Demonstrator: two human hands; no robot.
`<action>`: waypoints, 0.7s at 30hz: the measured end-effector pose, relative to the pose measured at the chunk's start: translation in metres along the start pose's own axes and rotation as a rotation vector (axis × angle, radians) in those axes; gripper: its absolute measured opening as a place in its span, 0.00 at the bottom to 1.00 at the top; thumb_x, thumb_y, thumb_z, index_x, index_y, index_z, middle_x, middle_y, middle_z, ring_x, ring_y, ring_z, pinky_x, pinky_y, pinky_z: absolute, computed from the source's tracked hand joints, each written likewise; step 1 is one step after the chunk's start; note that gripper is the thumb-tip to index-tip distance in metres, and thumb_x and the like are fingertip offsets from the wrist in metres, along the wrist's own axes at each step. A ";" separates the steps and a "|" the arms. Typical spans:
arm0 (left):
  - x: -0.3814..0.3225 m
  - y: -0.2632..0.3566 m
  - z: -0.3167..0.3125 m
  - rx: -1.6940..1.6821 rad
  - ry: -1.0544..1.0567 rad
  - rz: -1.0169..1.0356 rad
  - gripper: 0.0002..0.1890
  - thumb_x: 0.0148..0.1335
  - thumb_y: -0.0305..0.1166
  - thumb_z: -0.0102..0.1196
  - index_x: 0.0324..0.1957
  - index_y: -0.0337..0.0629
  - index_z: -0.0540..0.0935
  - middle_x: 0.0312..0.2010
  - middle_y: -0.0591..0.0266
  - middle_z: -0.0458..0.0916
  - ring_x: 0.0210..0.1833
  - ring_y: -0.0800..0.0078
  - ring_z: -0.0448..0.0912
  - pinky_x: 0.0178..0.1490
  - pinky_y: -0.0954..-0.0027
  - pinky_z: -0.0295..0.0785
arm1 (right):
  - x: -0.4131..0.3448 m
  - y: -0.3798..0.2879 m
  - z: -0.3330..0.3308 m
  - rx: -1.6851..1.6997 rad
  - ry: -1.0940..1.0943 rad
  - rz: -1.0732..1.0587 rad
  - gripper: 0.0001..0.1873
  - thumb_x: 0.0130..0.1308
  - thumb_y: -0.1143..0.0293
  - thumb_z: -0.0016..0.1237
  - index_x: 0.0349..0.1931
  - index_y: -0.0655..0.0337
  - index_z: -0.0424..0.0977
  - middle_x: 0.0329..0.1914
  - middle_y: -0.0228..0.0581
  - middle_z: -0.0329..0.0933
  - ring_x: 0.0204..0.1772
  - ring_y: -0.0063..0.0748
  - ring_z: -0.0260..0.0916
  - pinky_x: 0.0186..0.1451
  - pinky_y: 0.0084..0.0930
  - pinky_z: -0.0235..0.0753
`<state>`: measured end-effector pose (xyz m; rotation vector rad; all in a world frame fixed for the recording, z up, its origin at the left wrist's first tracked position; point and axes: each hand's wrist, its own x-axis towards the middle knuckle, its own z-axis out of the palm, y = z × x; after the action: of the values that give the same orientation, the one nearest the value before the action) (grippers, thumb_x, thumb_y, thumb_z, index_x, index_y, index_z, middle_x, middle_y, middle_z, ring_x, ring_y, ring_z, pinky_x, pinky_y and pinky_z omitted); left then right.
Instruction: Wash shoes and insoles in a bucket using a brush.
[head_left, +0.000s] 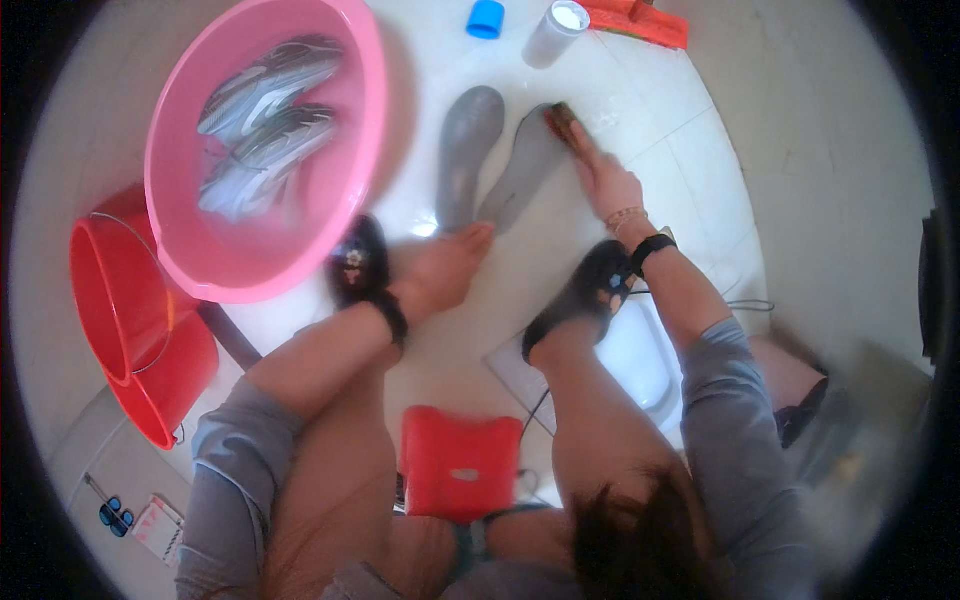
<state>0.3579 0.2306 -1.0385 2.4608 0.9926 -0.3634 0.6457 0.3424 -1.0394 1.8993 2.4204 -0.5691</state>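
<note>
Two grey shoe insoles lie on the wet white tiled floor, a left insole (470, 142) and a right insole (529, 161). My right hand (611, 184) grips a scrubbing brush (568, 126), whose head rests on the toe end of the right insole. At the heel end of that insole, the fingers of my left hand (442, 266) hold it against the floor. The left insole's heel is close by those fingers. Inside a pink plastic basin (379, 142) at the upper left, a pair of grey sneakers (266, 135) sits in cloudy water.
An uncapped container of white powder (555, 37) stands beyond the insoles, beside a blue cap (486, 20) and a red squeegee or broom head (645, 24). Red buckets (101, 292) lie at left. A red stool (463, 461) and a white squat toilet (637, 360) are near my legs.
</note>
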 end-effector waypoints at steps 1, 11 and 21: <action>0.002 -0.003 0.000 -0.003 0.007 0.016 0.36 0.56 0.29 0.49 0.69 0.31 0.60 0.73 0.51 0.56 0.77 0.63 0.53 0.70 0.63 0.62 | -0.003 -0.003 0.003 0.012 -0.004 0.034 0.33 0.71 0.62 0.42 0.73 0.23 0.48 0.35 0.51 0.76 0.32 0.51 0.78 0.34 0.44 0.80; 0.001 0.001 -0.004 0.078 0.004 0.035 0.35 0.56 0.29 0.49 0.69 0.30 0.61 0.73 0.53 0.55 0.76 0.63 0.55 0.70 0.63 0.63 | 0.013 0.007 -0.010 0.014 -0.027 0.248 0.32 0.73 0.56 0.39 0.73 0.22 0.43 0.36 0.48 0.77 0.35 0.53 0.79 0.39 0.45 0.81; -0.002 0.000 0.005 0.051 0.010 0.011 0.36 0.56 0.29 0.49 0.69 0.29 0.59 0.73 0.51 0.56 0.76 0.63 0.55 0.69 0.65 0.64 | -0.016 -0.029 -0.024 0.076 0.220 0.118 0.33 0.73 0.59 0.40 0.74 0.28 0.44 0.33 0.48 0.75 0.29 0.52 0.77 0.30 0.46 0.78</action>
<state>0.3560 0.2269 -1.0421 2.5148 0.9853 -0.3781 0.6280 0.3285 -1.0049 2.2275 2.4204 -0.4753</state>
